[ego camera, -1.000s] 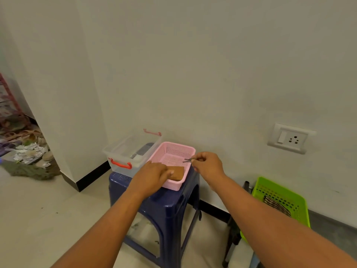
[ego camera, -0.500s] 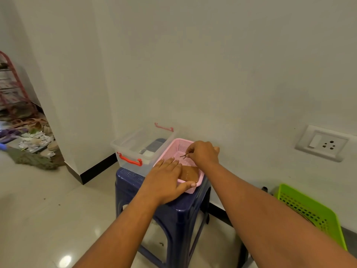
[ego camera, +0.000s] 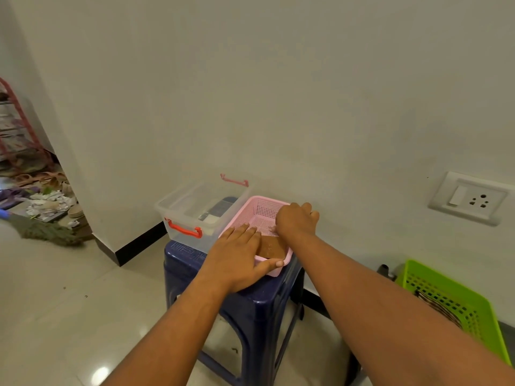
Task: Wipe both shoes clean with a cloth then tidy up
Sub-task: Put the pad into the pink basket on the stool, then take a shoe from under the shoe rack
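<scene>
A pink mesh basket [ego camera: 267, 198] stands on a dark blue plastic stool [ego camera: 250, 302] against the wall. A flat brown pad [ego camera: 271, 247] lies in its near end. My left hand [ego camera: 237, 257] lies flat over the basket's near corner, fingers straight on the pad and thumb along the front rim. My right hand [ego camera: 296, 221] reaches down into the basket, knuckles up and fingers curled; the small thin dark thing it pinched in the earlier frames is hidden under it. No shoes are near the stool.
A clear lidless box [ego camera: 189, 215] with red handles sits left of the basket on the stool. A green basket [ego camera: 451, 302] leans on the floor at right, below a wall socket [ego camera: 471, 197]. A red rack [ego camera: 16, 129] and scattered footwear [ego camera: 47, 201] lie far left.
My left hand slid forward and flattened onto the brown pad. My right hand lowered from above the rim into the basket, covering the thin dark thing it pinches.
</scene>
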